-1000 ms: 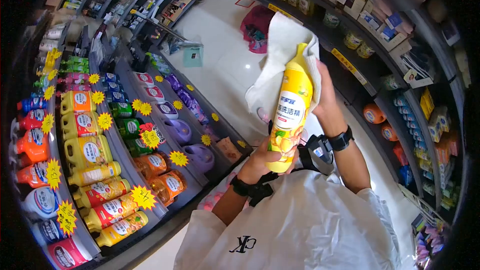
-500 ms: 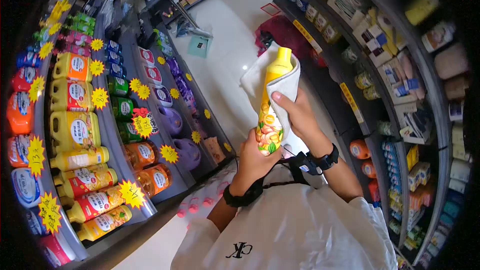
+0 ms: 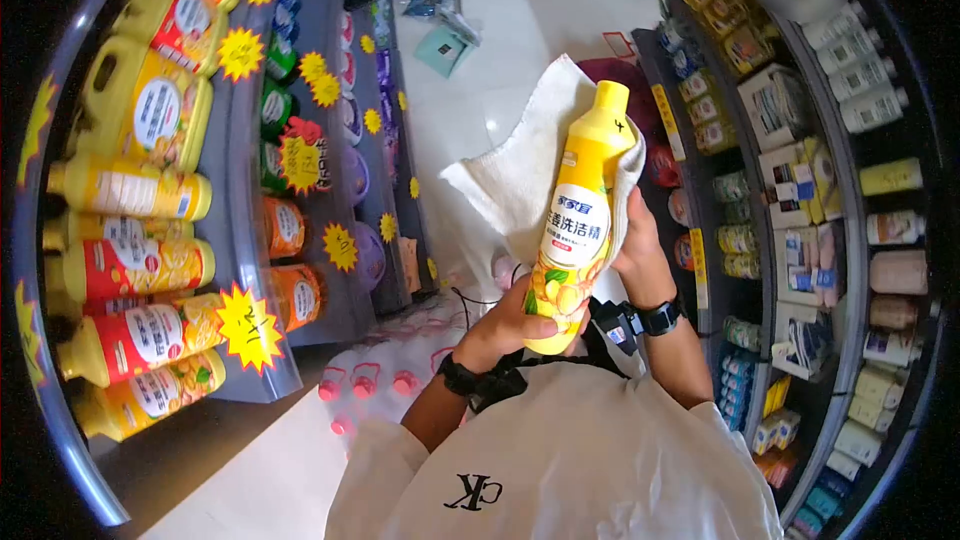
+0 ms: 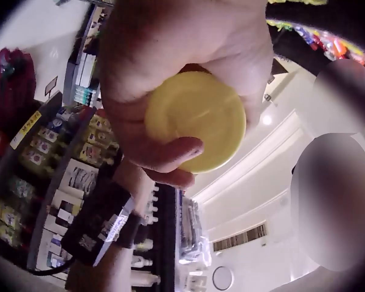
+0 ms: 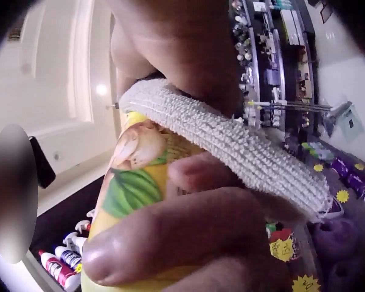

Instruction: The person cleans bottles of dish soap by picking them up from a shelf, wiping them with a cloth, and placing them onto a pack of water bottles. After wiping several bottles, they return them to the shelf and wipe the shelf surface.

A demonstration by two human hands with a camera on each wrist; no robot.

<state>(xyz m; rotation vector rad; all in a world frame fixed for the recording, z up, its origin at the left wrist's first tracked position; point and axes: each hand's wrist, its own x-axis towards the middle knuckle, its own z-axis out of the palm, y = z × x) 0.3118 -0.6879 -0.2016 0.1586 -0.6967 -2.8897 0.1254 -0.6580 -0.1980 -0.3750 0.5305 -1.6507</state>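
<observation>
A yellow dish soap bottle (image 3: 575,225) with a ginger picture on its label is held up in front of the chest, its cap pointing away. My left hand (image 3: 500,325) grips the lower end, and in the left wrist view its fingers curl around the bottle's round base (image 4: 198,125). A white ribbed cloth (image 3: 530,145) lies behind the bottle and wraps its right side. With my right hand (image 3: 643,250) I hold that cloth against the bottle's upper part. The right wrist view shows the cloth's edge (image 5: 231,146) close up.
Shelves of yellow bottles (image 3: 140,270) and star price tags (image 3: 250,328) stand on the left. Packed shelves (image 3: 800,240) run along the right. Clear bottles with pink caps (image 3: 390,370) stand low by the left shelf. A teal dustpan (image 3: 445,48) lies on the floor ahead.
The bottle turned so its back faced up, then turned again and its front label faces up now. The view has swung, bringing the left shelf closer. Both hands keep their hold.
</observation>
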